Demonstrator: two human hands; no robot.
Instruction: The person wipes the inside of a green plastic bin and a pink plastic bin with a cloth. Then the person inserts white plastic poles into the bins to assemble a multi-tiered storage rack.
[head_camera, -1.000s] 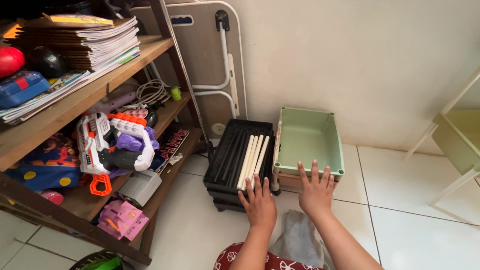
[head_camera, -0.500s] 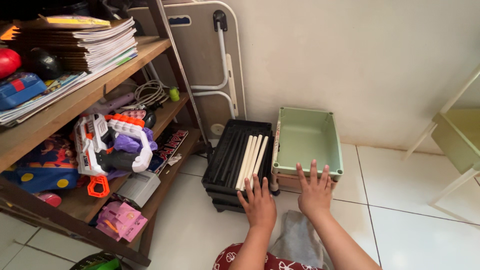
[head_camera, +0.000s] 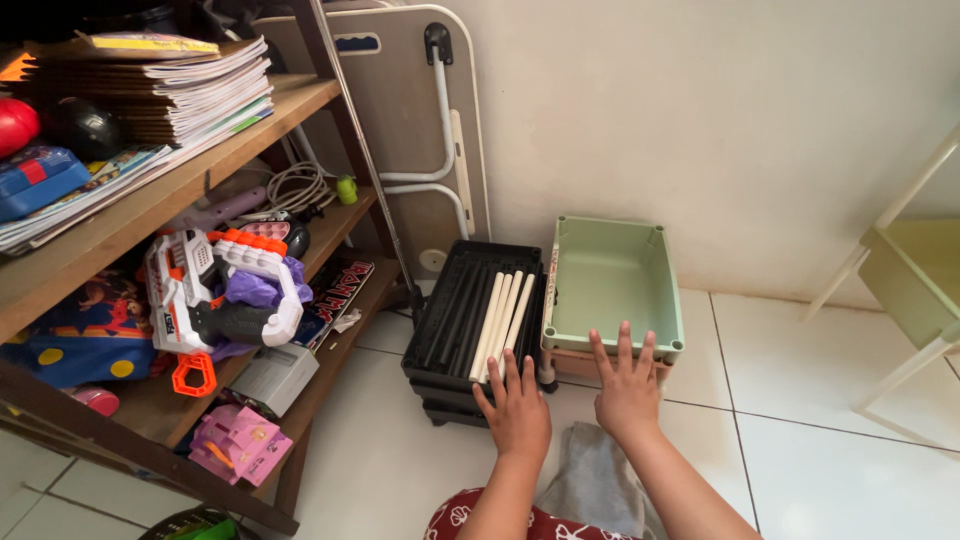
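Leaning at nine o'clock, a rough wooden shelf unit (head_camera: 170, 175) is filling the left side, its planks sagging under stacked paper notebooks (head_camera: 175, 85), a glossy white and orange plastic toy blaster (head_camera: 215, 290) and a pink boxy toy (head_camera: 240, 440); its far end is running out of view. Standing at twelve o'clock against the matte plastered wall is a folded table (head_camera: 400, 120) with white tube legs. Sitting at centre on smooth white floor tiles (head_camera: 820, 400) are a black ribbed plastic crate (head_camera: 455, 320) carrying cream cylindrical rods (head_camera: 503, 320), and just right of it a pale green rectangular plastic tray (head_camera: 612, 280), smooth and hollow. The left hand (head_camera: 518, 410) is lying flat with fingers slightly spread, fingertips touching the crate's near edge by the rod ends. The right hand (head_camera: 626, 385) is spreading its fingers wide, gripping nothing, against the tray's near rim. What is supporting the tray underneath is hard to make out.
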